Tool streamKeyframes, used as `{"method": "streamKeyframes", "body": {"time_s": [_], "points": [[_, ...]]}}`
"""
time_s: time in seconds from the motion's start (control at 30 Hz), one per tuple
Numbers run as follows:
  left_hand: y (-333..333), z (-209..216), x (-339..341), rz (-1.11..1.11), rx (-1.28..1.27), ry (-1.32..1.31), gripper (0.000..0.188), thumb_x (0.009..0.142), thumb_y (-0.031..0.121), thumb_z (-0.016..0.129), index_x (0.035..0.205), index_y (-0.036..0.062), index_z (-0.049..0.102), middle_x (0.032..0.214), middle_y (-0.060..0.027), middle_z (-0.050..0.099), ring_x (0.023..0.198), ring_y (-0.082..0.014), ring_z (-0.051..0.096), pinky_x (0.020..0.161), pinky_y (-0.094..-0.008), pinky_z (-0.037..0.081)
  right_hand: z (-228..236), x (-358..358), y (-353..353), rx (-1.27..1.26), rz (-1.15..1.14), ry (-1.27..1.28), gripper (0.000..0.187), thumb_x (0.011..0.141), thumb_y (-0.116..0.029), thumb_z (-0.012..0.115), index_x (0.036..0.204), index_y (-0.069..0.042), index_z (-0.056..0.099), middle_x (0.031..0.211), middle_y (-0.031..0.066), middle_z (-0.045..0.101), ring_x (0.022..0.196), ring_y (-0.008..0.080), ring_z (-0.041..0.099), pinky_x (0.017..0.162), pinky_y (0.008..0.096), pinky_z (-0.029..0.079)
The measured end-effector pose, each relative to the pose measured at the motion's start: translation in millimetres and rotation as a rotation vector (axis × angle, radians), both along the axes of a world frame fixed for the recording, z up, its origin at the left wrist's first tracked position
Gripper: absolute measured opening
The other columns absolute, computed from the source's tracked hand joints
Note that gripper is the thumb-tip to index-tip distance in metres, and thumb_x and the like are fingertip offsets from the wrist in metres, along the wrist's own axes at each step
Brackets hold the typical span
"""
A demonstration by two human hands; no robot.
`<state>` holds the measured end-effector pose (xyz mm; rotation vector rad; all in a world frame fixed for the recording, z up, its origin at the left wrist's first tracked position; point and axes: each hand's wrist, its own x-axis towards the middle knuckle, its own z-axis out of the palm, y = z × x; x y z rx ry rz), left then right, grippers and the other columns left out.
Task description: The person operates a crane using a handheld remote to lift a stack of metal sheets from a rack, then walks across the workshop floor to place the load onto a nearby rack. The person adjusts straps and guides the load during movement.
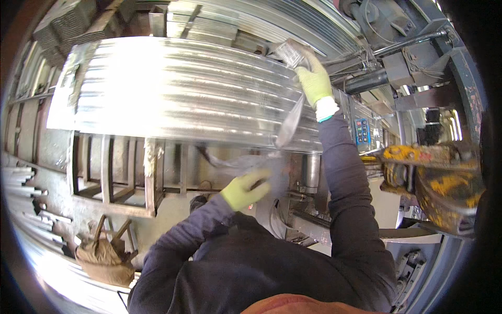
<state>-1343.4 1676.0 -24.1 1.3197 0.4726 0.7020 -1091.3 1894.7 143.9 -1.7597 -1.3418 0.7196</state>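
Note:
My right hand (314, 83), in a yellow-green glove, reaches to the far right end of a long bundle of shiny ribbed metal profiles (235, 78). Its fingers are closed around a small greyish roll or packet (291, 54) with a pale printed face; the exact kind is unclear. Below that wrist hangs a blurred, translucent film-like strip (291, 123), trailing across the bundle's near edge. My left hand (246, 191), gloved alike, is lower and nearer my body, its fingers curled and partly smeared. Another loose blurred strand (230, 161) is just above it. What the left fingers hold is hidden.
A metal frame rack (110, 167) stands under and in front of the bundle. Yellow-and-black worn machinery (434, 178) is close at right, beside a blue button panel (362, 131). A brown bag (104, 259) and stacked metal lengths (31, 209) are at left.

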Motion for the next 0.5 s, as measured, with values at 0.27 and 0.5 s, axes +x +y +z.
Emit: {"method": "streamKeyframes", "body": {"time_s": [0.27,0.5], "points": [[101.9,-330.7,-9.4,-0.412,0.164,1.275,0.049,0.100,0.039,0.060,0.140,0.0107,0.067,0.147,-0.0213,0.063,0.135,-0.0354,0.062,0.113,-0.0437,0.048,-39.4,-4.2,34.4,0.042,0.263,-0.531,0.045,0.099,-0.017,0.065,0.143,-0.006,0.062,0.125,0.0146,0.073,0.112,0.0205,0.069,0.098,0.0317,0.054],[157.7,-492.6,97.0,-0.363,0.333,1.280,0.045,0.101,0.030,0.056,0.141,0.0113,0.065,0.147,-0.0196,0.063,0.133,-0.0347,0.062,0.113,-0.0430,0.049,-81.1,-9.7,45.9,0.168,0.271,-0.560,0.039,0.105,-0.025,0.067,0.135,0.000,0.065,0.135,0.0152,0.070,0.126,0.0224,0.064,0.109,0.0334,0.049]]}}
